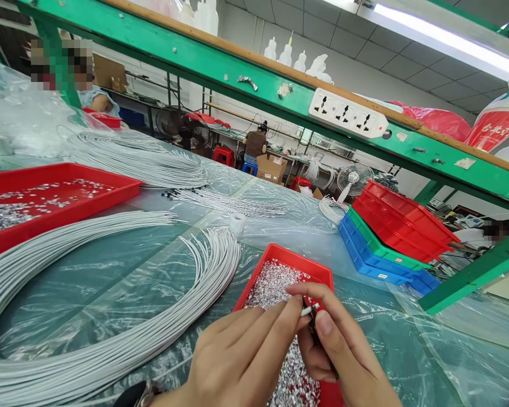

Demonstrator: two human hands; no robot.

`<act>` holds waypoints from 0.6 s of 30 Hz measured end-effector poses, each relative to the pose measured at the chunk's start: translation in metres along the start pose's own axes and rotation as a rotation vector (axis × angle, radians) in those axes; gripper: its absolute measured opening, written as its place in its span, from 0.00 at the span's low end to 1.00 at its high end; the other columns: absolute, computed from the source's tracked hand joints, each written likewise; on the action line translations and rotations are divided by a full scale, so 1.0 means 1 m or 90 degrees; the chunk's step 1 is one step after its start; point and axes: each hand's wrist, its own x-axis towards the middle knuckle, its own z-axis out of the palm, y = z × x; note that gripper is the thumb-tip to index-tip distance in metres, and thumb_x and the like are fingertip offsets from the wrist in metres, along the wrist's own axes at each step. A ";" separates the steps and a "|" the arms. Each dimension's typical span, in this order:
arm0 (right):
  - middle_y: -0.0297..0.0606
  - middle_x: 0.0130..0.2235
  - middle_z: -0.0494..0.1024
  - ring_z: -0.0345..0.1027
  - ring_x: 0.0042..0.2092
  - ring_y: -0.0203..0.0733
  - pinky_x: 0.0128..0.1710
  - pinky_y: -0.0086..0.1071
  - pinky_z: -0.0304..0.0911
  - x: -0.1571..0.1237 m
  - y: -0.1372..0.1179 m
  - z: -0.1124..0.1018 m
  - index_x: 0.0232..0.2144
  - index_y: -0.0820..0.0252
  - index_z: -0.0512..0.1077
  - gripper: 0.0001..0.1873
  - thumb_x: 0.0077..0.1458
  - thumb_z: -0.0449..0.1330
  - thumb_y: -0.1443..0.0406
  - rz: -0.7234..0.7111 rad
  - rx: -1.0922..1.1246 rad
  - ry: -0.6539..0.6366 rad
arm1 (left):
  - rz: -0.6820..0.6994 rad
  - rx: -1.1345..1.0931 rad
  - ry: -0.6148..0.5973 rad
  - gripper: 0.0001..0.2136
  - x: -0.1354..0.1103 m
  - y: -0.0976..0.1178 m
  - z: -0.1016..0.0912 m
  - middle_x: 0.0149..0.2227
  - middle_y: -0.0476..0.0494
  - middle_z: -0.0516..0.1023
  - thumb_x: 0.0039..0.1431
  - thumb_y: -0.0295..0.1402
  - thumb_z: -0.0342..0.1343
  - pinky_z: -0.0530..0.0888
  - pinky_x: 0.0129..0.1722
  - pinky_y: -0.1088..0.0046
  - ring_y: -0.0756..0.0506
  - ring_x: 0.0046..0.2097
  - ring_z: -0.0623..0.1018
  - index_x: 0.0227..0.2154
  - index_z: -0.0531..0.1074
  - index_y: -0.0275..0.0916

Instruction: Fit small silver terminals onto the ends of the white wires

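Note:
My left hand (241, 353) and my right hand (339, 345) meet at the bottom middle, over a small red tray (288, 257) filled with small shiny metal parts (275, 285). The left fingers pinch the end of a thin white cable (309, 310). The right fingers close on a small dark piece (313, 328) at that cable end. Both hands are closed in pinches. A large bundle of white cables (110, 316) curves across the plastic-covered table to the left.
A larger red tray (55, 195) with scattered metal parts sits at the left. Stacked red, green and blue trays (390, 243) stand at the right. More cable bundles (139, 158) lie further back. A green shelf frame with a white power strip (348, 113) runs overhead. Other people work in the background.

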 end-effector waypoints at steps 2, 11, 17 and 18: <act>0.25 0.22 0.54 0.38 0.23 0.32 0.22 0.27 0.38 0.001 0.001 0.002 0.47 0.54 0.73 0.28 0.54 0.63 0.42 -0.011 0.021 0.011 | 0.047 0.029 -0.017 0.10 -0.004 0.000 0.000 0.30 0.34 0.84 0.68 0.22 0.45 0.79 0.29 0.72 0.44 0.30 0.83 0.41 0.73 0.24; 0.22 0.20 0.50 0.34 0.22 0.30 0.22 0.27 0.37 0.001 0.006 0.008 0.44 0.54 0.73 0.24 0.54 0.65 0.45 -0.056 0.081 0.040 | 0.091 0.080 0.011 0.14 -0.010 -0.001 0.007 0.31 0.34 0.84 0.68 0.23 0.42 0.79 0.27 0.72 0.44 0.30 0.83 0.45 0.73 0.24; 0.24 0.22 0.55 0.36 0.22 0.31 0.22 0.27 0.39 0.005 0.013 0.008 0.44 0.52 0.74 0.22 0.54 0.65 0.45 -0.073 0.087 0.031 | 0.053 0.012 -0.046 0.10 0.000 -0.007 -0.008 0.34 0.33 0.85 0.65 0.20 0.47 0.80 0.35 0.74 0.45 0.37 0.84 0.43 0.72 0.24; 0.24 0.22 0.56 0.37 0.23 0.31 0.23 0.27 0.40 0.007 0.015 0.006 0.44 0.51 0.73 0.23 0.55 0.64 0.45 -0.074 0.074 0.027 | 0.022 -0.001 -0.034 0.09 0.001 -0.008 -0.008 0.34 0.35 0.85 0.65 0.20 0.48 0.80 0.35 0.75 0.46 0.36 0.84 0.43 0.73 0.26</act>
